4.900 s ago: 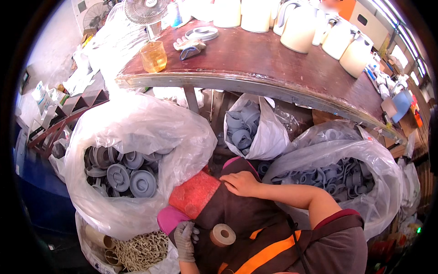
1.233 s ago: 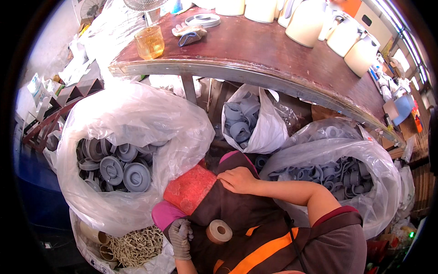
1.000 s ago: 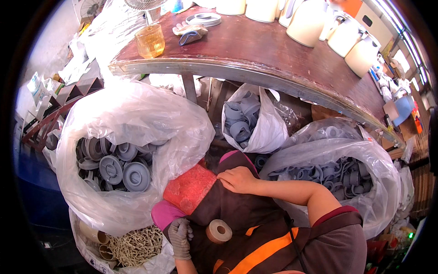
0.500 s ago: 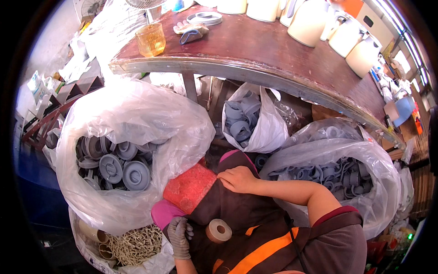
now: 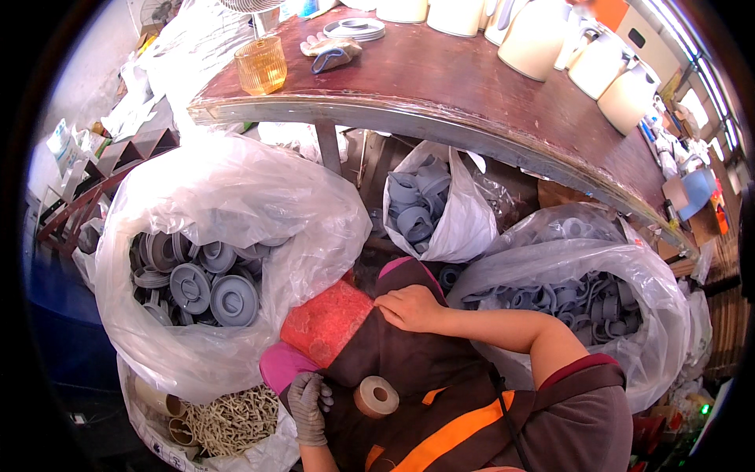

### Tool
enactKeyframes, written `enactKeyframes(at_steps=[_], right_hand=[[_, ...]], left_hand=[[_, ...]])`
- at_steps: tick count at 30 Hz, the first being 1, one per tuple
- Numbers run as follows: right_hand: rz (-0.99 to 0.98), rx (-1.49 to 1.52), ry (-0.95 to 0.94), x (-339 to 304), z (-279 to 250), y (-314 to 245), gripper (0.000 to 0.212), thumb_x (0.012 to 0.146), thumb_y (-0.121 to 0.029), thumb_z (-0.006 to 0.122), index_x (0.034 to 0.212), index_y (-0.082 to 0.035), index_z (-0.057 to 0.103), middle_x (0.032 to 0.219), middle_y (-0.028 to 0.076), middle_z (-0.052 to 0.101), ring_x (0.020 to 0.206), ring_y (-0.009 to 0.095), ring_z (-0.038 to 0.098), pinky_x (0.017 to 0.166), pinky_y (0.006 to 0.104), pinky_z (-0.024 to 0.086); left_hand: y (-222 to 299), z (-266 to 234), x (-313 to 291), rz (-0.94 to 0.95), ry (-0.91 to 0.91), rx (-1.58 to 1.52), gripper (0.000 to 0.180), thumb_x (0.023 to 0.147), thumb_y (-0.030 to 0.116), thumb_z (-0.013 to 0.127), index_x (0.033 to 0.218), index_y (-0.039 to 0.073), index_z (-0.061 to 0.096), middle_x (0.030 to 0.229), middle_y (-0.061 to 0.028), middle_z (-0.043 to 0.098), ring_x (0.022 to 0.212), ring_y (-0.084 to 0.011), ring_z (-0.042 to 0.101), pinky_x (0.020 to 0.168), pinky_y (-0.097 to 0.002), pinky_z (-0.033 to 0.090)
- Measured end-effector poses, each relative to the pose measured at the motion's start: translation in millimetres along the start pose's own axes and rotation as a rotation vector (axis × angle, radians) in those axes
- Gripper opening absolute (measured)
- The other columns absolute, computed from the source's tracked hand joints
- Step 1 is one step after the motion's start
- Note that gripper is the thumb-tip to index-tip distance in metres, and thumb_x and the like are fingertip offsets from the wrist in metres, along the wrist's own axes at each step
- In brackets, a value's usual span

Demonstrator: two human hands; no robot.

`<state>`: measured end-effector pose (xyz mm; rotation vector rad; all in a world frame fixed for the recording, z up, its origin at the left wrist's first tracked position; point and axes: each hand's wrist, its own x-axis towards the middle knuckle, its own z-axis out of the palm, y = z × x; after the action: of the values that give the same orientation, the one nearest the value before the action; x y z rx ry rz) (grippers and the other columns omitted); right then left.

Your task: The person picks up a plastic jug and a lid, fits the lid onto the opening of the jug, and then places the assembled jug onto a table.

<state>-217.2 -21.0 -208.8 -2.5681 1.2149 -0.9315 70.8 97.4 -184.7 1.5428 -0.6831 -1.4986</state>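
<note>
I sit with both hands resting on my dark apron [image 5: 425, 354]. My left hand [image 5: 309, 401], in a grey glove, lies near my left knee with its fingers loosely curled, and nothing shows in them. My bare right hand [image 5: 409, 308] lies palm down on the apron over my right thigh, its fingers stretched toward the red patterned cloth [image 5: 329, 318] between my knees. No object shows in or under that hand. Close to the gloved hand, a roll of brown tape [image 5: 365, 401] sits on my lap, touched by neither hand.
Around me stand a plastic bag of grey round lids [image 5: 235, 301], a white bag of curved grey parts [image 5: 414, 224] and a bag of grey rings [image 5: 605, 307]. The wooden table [image 5: 440, 75] ahead carries an amber glass [image 5: 261, 69], a glove [image 5: 334, 55] and cream jugs [image 5: 535, 39].
</note>
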Motion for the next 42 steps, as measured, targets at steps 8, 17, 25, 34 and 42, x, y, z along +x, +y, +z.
enactKeyframes(at_steps=[8,17,25,34,42], right_hand=[[-0.007,-0.004,0.009,-0.5,1.8,-2.9,0.013,0.079,-0.017,0.064,0.090,-0.010,0.061,0.071,0.004,0.059,0.065,0.022,0.062,0.056,0.0340,0.048],[0.025,-0.003,0.008,-4.1,-5.8,10.2,0.012,0.080,-0.018,0.063,0.090,-0.012,0.062,0.073,0.005,0.061,0.065,0.024,0.062,0.057,0.0356,0.049],[0.223,-0.046,-0.163,-1.2,-2.1,6.1,0.019,0.084,-0.023,0.054,0.093,-0.012,0.067,0.087,0.011,0.067,0.076,0.032,0.065,0.066,0.0443,0.051],[0.170,0.024,-0.192,-18.6,4.3,-1.8,0.020,0.093,-0.017,0.055,0.108,-0.005,0.063,0.102,0.009,0.067,0.088,0.021,0.065,0.077,0.0295,0.049],[0.157,-0.013,-0.259,-11.1,2.9,30.5,0.026,0.095,-0.023,0.052,0.112,-0.007,0.063,0.109,0.008,0.066,0.098,0.021,0.064,0.083,0.0312,0.048]], left_hand=[[2.5,-1.8,-1.8,-0.022,-0.001,0.033,0.013,0.088,0.017,0.057,0.089,0.004,0.059,0.062,-0.0032,0.058,0.045,-0.0086,0.051,0.038,-0.0190,0.036],[8.0,11.8,-0.6,0.016,-0.010,0.082,0.017,0.086,0.021,0.059,0.081,0.006,0.060,0.061,-0.0022,0.057,0.044,-0.0082,0.048,0.039,-0.0200,0.034],[14.0,4.6,10.3,0.107,-0.076,0.238,0.033,0.088,0.027,0.053,0.062,0.007,0.050,0.054,-0.0001,0.046,0.049,-0.0103,0.043,0.047,-0.0285,0.031],[-71.1,-95.2,-54.4,0.202,0.471,-0.671,0.016,0.088,0.024,0.059,0.089,0.008,0.059,0.069,-0.0021,0.056,0.056,-0.0103,0.051,0.049,-0.0248,0.044],[-174.8,-251.6,-234.8,0.083,1.493,0.124,0.034,0.084,0.031,0.057,0.098,0.000,0.062,0.099,-0.0137,0.061,0.082,-0.0289,0.060,0.081,-0.0422,0.047]])
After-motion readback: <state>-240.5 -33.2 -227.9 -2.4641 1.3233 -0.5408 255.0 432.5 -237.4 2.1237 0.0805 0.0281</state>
